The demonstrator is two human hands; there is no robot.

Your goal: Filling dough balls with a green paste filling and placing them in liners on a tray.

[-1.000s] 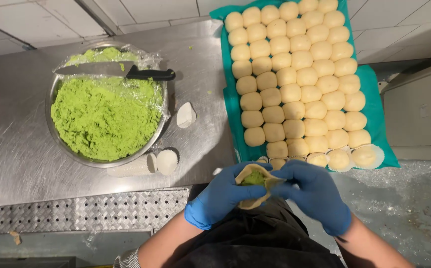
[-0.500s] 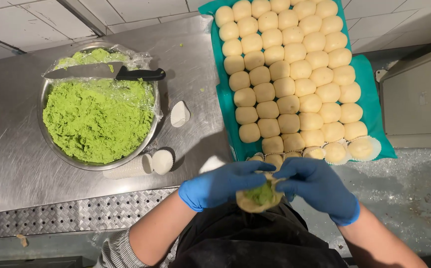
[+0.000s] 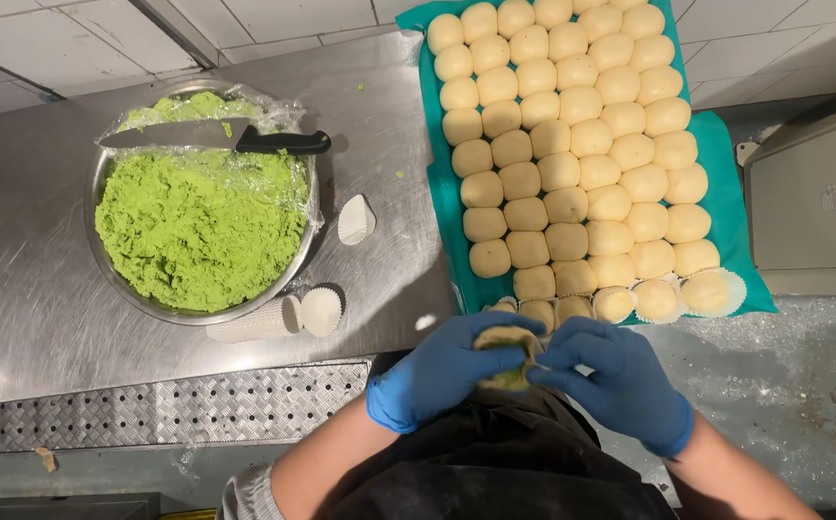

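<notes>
So the dough piece (image 3: 507,354) is cupped in the left hand (image 3: 442,371), fingers curled shut around it, just near of the teal tray (image 3: 741,250). It's pinched from the right by the right hand (image 3: 620,380), green filling barely seen.

I have only one view, from the head; it looks straight down, close over the hands (image 3: 534,371), with the steel table (image 3: 379,116) farther ahead.
</notes>
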